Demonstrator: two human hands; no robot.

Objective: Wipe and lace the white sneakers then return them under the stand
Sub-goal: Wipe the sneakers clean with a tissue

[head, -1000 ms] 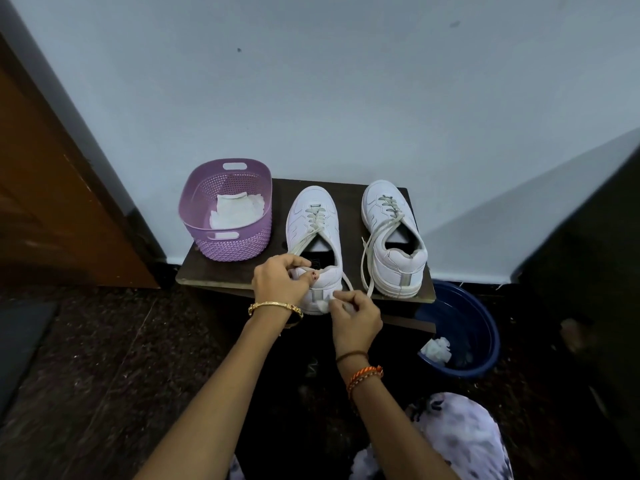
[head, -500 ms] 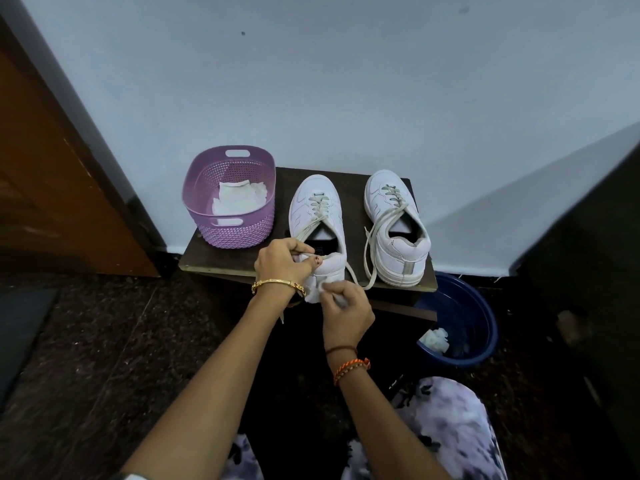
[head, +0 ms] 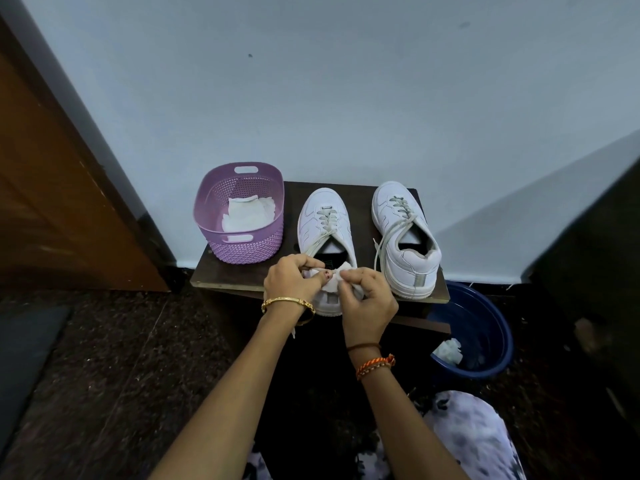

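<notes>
Two white sneakers stand toe-to-wall on a dark wooden stand (head: 356, 192). On the left sneaker (head: 323, 216), only the lower eyelets are laced, and its loose lace runs back to my left hand (head: 291, 278). My left hand pinches this lace at the heel, with a lace tip hanging below the wrist. My right hand (head: 369, 299) is closed on white material at the same heel, touching the left hand; whether this is lace or a wipe is unclear. The right sneaker (head: 398, 209) sits untouched, its loose laces trailing onto the stand.
A purple perforated basket (head: 207, 199) holding white cloths (head: 247, 214) sits on the stand's left end. A blue tub (head: 498, 327) with a white cloth (head: 448, 351) stands on the floor at right. There is a brown door (head: 52, 202) at left and dark furniture (head: 595, 237) at right.
My two hands have drawn together at the left sneaker's heel and now touch. The lace loop that stood out beside my right hand is gone.
</notes>
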